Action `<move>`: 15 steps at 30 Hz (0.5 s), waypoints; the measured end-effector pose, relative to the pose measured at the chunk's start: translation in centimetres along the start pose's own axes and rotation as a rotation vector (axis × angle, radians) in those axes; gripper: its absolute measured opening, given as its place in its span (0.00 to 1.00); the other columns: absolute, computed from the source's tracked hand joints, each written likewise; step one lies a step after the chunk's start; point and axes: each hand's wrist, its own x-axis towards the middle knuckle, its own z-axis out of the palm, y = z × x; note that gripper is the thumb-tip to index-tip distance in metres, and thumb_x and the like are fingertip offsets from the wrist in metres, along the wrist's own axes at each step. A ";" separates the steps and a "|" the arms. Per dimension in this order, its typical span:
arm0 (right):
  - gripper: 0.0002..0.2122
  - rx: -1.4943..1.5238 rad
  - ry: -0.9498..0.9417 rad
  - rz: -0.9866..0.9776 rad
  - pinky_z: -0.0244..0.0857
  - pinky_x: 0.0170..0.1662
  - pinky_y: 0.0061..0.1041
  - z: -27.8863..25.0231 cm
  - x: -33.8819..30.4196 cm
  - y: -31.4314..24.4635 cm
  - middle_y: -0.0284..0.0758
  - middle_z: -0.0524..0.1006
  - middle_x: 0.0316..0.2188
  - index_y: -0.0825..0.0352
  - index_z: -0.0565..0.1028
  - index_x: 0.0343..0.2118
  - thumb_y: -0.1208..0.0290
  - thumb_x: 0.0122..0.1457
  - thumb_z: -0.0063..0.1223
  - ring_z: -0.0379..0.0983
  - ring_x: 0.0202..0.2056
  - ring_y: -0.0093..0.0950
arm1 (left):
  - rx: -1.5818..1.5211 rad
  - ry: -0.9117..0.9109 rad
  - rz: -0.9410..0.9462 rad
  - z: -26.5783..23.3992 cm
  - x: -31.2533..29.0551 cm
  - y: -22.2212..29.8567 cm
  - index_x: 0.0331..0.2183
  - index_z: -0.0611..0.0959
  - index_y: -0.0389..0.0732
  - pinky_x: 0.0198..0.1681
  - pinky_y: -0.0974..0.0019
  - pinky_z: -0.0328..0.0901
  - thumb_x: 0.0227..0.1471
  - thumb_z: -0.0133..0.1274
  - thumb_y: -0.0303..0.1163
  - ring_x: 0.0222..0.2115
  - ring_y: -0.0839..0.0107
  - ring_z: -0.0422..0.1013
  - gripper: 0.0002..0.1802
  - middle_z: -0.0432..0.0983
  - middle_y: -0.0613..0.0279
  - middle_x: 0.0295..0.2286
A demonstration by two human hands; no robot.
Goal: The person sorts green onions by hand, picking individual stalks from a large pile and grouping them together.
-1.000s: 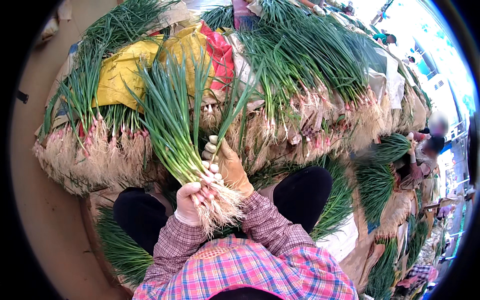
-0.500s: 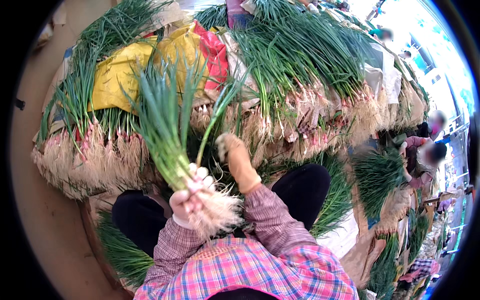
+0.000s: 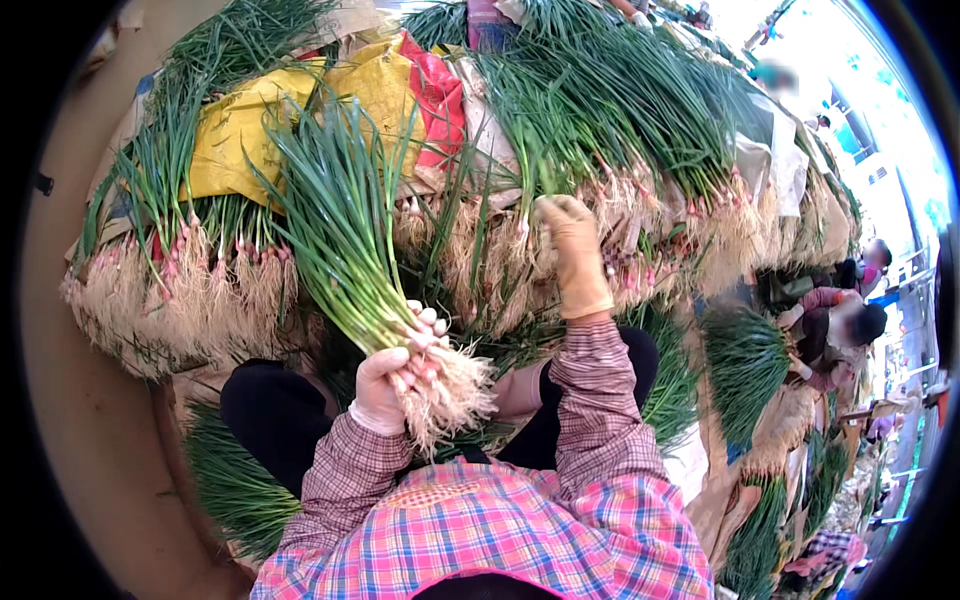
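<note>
My left hand (image 3: 384,385), in a pale glove, is closed round a thick bunch of spring onions (image 3: 365,270). Their green leaves slant up and left, while the pinkish-white bulbs and long roots hang to the right of the fist. My right hand (image 3: 575,255), in a tan glove, reaches to the near side of the heap of spring onions (image 3: 600,110). Its fingers are curled at the stems there, slightly blurred, and what they grip cannot be made out.
Yellow sacking (image 3: 235,140) and a red sheet (image 3: 437,105) lie across the heap. More green bundles (image 3: 235,490) lie on the ground to my left. On the right, a person (image 3: 835,335) handles another bundle (image 3: 745,370). Brown floor (image 3: 110,440) runs along the left.
My right hand has moved away from the held bunch, up and right to the heap. The stalk that stuck out apart now lies with the bunch, which has shifted slightly right.
</note>
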 end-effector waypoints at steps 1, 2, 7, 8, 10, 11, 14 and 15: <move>0.04 0.035 -0.001 0.087 0.56 0.16 0.11 1.6 -0.8 1.1 0.27 0.73 0.21 0.62 0.73 0.27 0.70 0.53 0.55 0.62 0.15 0.14 | 0.057 0.052 0.023 0.4 0.1 0.0 0.48 0.67 0.36 0.44 0.61 0.66 0.34 0.54 0.26 0.42 0.62 0.67 0.33 0.68 0.54 0.41; 0.04 0.054 -0.050 0.150 0.60 0.17 0.13 3.8 -3.0 1.4 0.28 0.73 0.20 0.62 0.72 0.26 0.71 0.54 0.54 0.64 0.15 0.15 | 0.122 0.051 0.071 0.0 -0.1 0.0 0.46 0.68 0.34 0.44 0.60 0.67 0.35 0.53 0.27 0.42 0.62 0.68 0.30 0.69 0.50 0.43; 0.04 0.349 -0.391 0.412 0.63 0.23 0.15 8.0 -10.4 5.6 0.27 0.73 0.19 0.66 0.73 0.29 0.72 0.54 0.55 0.66 0.19 0.15 | 0.314 0.096 -0.133 -1.7 -0.2 0.1 0.44 0.70 0.28 0.35 0.67 0.69 0.42 0.47 0.23 0.25 0.65 0.73 0.23 0.75 0.50 0.29; 0.04 0.305 -0.296 0.354 0.62 0.23 0.15 8.2 -10.4 5.3 0.27 0.73 0.19 0.67 0.74 0.29 0.73 0.54 0.55 0.66 0.19 0.15 | 0.345 0.116 -0.141 -1.2 -0.2 0.2 0.45 0.69 0.27 0.35 0.68 0.69 0.42 0.47 0.22 0.26 0.65 0.73 0.24 0.75 0.50 0.30; 0.04 0.131 -0.237 0.163 0.59 0.22 0.13 8.5 -8.8 5.1 0.27 0.73 0.19 0.70 0.73 0.29 0.74 0.54 0.54 0.67 0.20 0.15 | 0.399 0.134 -0.165 -0.4 -0.2 0.6 0.47 0.68 0.25 0.35 0.70 0.69 0.42 0.47 0.21 0.26 0.65 0.74 0.26 0.75 0.50 0.31; 0.05 0.056 -0.223 0.088 0.59 0.22 0.12 8.9 -8.6 5.4 0.27 0.72 0.18 0.70 0.72 0.28 0.74 0.55 0.54 0.67 0.21 0.14 | 0.386 0.136 -0.163 -0.5 -0.3 0.7 0.47 0.68 0.26 0.34 0.70 0.69 0.42 0.47 0.21 0.26 0.65 0.74 0.26 0.75 0.50 0.31; 0.05 0.208 -0.202 0.298 0.58 0.20 0.14 9.2 -10.0 5.4 0.26 0.71 0.17 0.69 0.73 0.27 0.74 0.55 0.53 0.64 0.18 0.13 | 0.359 0.145 -0.150 -0.8 -0.6 0.8 0.46 0.69 0.26 0.30 0.74 0.68 0.42 0.47 0.20 0.25 0.67 0.74 0.25 0.75 0.49 0.31; 0.05 0.174 -0.174 0.237 0.58 0.20 0.14 9.3 -9.9 5.7 0.26 0.71 0.17 0.69 0.73 0.26 0.74 0.56 0.52 0.64 0.17 0.13 | 0.386 0.141 -0.165 -1.1 -0.5 0.8 0.45 0.69 0.26 0.31 0.74 0.68 0.42 0.47 0.21 0.25 0.68 0.73 0.24 0.75 0.50 0.31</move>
